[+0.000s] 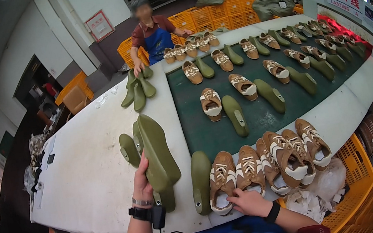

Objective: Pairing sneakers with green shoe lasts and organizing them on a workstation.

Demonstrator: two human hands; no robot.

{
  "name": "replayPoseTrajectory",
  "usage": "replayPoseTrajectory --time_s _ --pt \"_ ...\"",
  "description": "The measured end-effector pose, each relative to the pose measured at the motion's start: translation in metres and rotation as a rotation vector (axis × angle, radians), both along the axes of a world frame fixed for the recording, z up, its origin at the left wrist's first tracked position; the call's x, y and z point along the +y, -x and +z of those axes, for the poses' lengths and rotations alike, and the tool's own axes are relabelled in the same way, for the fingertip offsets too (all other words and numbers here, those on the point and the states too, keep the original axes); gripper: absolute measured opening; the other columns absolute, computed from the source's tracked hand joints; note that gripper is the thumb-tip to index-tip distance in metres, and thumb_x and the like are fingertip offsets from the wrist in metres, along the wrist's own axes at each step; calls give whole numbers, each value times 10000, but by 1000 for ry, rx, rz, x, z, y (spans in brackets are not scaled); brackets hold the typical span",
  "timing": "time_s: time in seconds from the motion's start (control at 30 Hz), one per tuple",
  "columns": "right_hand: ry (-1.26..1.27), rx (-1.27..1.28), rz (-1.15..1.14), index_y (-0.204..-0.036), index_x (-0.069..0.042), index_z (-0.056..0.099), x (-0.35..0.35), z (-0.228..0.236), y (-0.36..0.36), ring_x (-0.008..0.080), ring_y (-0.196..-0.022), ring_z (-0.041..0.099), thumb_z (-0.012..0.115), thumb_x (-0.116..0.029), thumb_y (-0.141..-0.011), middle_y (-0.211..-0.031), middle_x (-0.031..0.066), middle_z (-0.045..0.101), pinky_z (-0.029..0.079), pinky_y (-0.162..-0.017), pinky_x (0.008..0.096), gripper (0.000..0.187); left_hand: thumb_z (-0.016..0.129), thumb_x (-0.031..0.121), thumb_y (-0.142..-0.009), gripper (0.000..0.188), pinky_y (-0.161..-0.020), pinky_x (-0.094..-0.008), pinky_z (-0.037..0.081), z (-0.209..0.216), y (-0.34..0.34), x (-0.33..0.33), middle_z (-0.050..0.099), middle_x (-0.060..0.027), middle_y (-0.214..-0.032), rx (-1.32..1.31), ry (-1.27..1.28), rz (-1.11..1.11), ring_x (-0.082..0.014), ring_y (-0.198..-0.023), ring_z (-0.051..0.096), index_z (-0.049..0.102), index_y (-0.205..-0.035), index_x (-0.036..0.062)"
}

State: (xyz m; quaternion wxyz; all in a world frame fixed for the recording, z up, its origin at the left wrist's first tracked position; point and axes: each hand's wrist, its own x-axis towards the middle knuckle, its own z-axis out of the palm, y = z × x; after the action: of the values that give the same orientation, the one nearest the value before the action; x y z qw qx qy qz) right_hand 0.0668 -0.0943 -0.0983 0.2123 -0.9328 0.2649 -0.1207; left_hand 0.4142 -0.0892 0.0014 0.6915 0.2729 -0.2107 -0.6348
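Left hand (142, 181): closed around the side of a big green last (157, 152), raised over the worktop (85, 180). Most fingers are hidden behind it. Held at the side, likely because the smooth body narrows enough there to grip. A lower last (166, 200) shows just beneath; cannot tell whether it is in the same grip or resting.

Right hand (252, 202): fingers bent, tips at the open collar of a brown shoe (223, 178). Touching the rim; whether they truly pinch it, cannot tell. The shoe sits on the near edge, mouth toward the person, presumably so the opening is within easy reach.

Just left of it a near last (202, 181) lies lengthwise, its holed heel end toward the person, same direction as the shoe. Looks deliberate: both can be compared or taken up without turning.

To the right, more shoes (289, 159) crowd the edge, some leaning on others, apparently to save room. Past them, a yellow crate (368, 176) with crumpled wrapping (321, 193).

Ahead, the green belt (204, 138) carries shoes in rows with lasts between, seemingly to keep matched items together.

Far side: a co-worker (157, 36), one hand (139, 67) on clustered lasts (139, 94).
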Motion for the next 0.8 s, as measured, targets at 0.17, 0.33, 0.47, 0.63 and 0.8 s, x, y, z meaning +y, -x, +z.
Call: replayPoseTrajectory --time_s 0.17,0.33,0.47,0.63,0.8 --pt "-42 -44 19 -1115 -152 551 2 2 6 279 -692 613 624 -208 -752 -996 122 516 500 -550 375 374 525 87 -873 599 -977 -391 422 1 -23 -78 404 -87 -1352 -192 66 55 -240 -1189 461 255 -1405 148" --pt "-94 -29 31 -1112 -151 554 -4 8 7 269 -664 601 605 -192 -760 -953 111 507 498 -516 361 357 555 60 -856 609 -924 -407 456 -13 -42 -146 470 -74 -1288 -416 0 116 -229 -1119 518 282 -1389 170" --pt "-120 -49 34 -1114 -153 553 -12 5 9 264 -656 595 602 -187 -762 -942 105 504 496 -508 355 357 567 39 -849 584 -824 -439 500 -57 -52 -200 564 -80 -1118 -602 -222 13 -208 -960 586 322 -1362 171" --pt "-192 -5 66 -1130 -157 542 -20 6 6 266 -663 593 588 -177 -766 -929 102 492 495 -510 348 367 484 127 -777 296 -758 -435 491 -151 0 -261 649 -167 -914 -2197 -163 245 -334 -836 624 617 -1042 119" --pt "-236 -36 87 -1171 -193 524 -34 0 6 240 -644 608 576 -224 -807 -909 77 480 504 -490 346 369 524 156 -794 334 -739 -443 501 -155 45 -308 628 -227 -829 -2231 -430 201 -369 -834 615 557 -1125 125"
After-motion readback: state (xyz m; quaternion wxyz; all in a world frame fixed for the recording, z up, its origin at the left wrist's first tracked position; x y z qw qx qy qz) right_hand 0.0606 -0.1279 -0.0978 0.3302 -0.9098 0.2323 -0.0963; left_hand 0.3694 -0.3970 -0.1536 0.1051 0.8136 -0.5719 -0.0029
